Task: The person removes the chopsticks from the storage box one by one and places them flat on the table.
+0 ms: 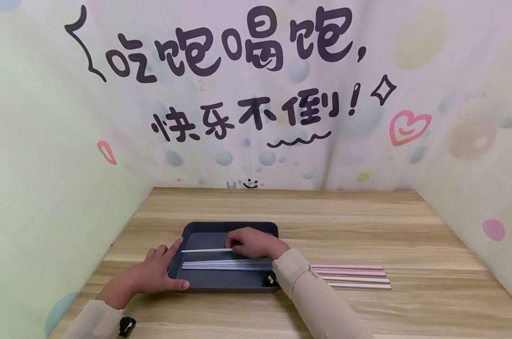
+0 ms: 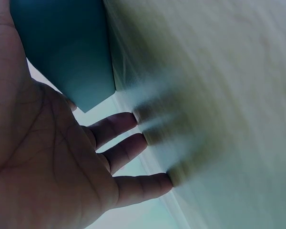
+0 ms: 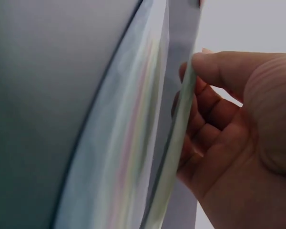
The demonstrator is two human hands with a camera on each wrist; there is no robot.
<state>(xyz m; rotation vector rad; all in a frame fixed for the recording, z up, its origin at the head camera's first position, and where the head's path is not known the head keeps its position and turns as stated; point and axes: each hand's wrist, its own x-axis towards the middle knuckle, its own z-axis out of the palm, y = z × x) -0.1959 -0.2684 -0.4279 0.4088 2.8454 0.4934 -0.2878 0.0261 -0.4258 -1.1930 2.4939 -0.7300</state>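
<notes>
A dark blue-grey tray [image 1: 215, 284] lies on the table in the head view. My right hand [image 1: 253, 242] is over the tray, pinching a pale green chopstick [image 1: 205, 250] between thumb and fingers; the right wrist view shows the thumb [image 3: 217, 67] pressed on it. Several pale chopsticks [image 1: 222, 265] lie side by side in the tray, nearer its front. At the tray's left end, my left hand [image 1: 154, 273] rests with thumb and index finger spread along the rim. In the left wrist view its other fingers [image 2: 128, 148] reach down to the table beside the tray wall.
Several pink and whitish chopsticks [image 1: 357, 273] lie on the wooden table [image 1: 345, 216] right of the tray, partly hidden by the right sleeve [image 1: 315, 292]. A printed curtain [image 1: 222, 174] stands behind the table, with pale side walls left and right.
</notes>
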